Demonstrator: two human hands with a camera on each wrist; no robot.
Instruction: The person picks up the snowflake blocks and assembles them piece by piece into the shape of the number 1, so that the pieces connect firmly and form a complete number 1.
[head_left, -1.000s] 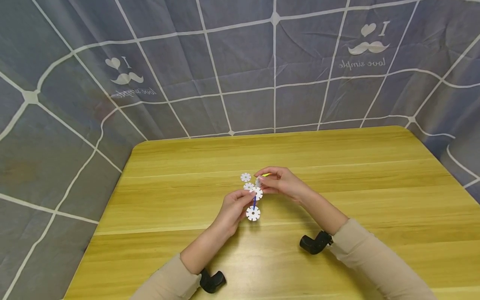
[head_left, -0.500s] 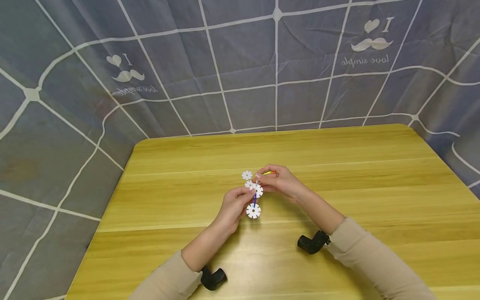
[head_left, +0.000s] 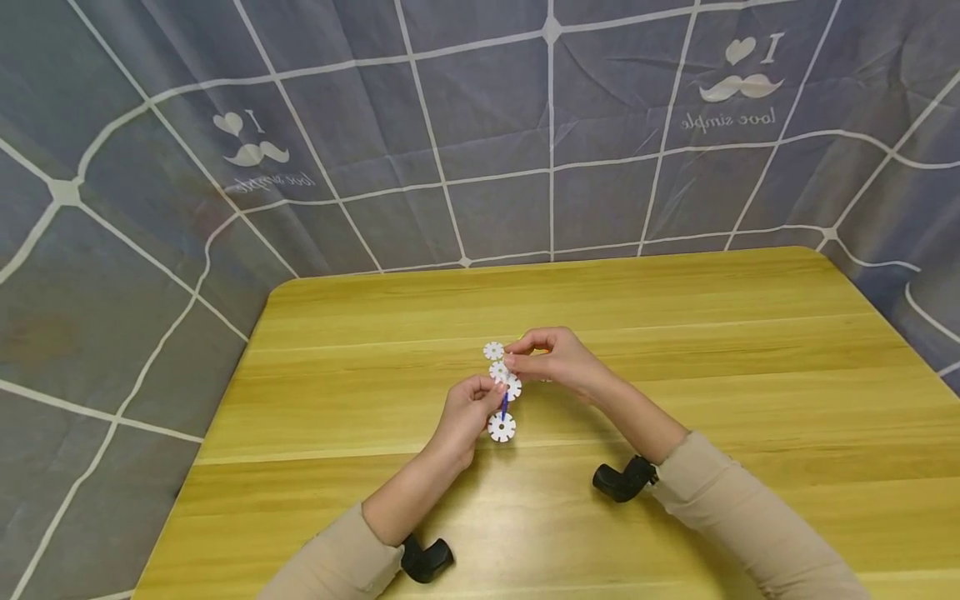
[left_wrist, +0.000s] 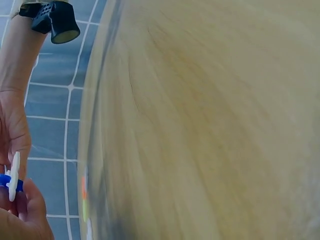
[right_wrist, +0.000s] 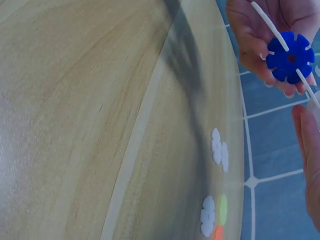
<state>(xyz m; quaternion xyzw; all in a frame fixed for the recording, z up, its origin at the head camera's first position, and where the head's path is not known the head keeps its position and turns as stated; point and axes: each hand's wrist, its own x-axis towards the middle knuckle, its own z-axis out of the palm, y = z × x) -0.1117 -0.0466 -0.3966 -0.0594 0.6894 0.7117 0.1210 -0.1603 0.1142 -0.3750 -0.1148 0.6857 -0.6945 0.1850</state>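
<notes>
In the head view my left hand (head_left: 467, 412) pinches a blue notched disc (head_left: 505, 407) that joins white notched discs at its two ends. One white disc (head_left: 502, 427) is at the near end, and another white disc (head_left: 513, 387) at the far end. From the right wrist view, the blue disc (right_wrist: 290, 57) faces the camera with white discs edge-on in its slots. My right hand (head_left: 555, 358) has thumb and forefinger together just beyond the far end, pinching a small white disc (right_wrist: 314, 106), mostly hidden. In the left wrist view the left hand (left_wrist: 27, 217) is partly cut off.
Loose white discs (head_left: 493, 351) lie on the wooden table (head_left: 360, 375) beyond the hands. The right wrist view also shows a green disc (right_wrist: 223, 210) and an orange disc (right_wrist: 218, 233) there. A patterned curtain (head_left: 480, 142) surrounds the table's back and sides.
My right hand has moved slightly left, bringing its pinched disc closer to the joined pieces. The yellow disc seen behind it is now hidden. The left hand keeps its hold, shifting slightly.
</notes>
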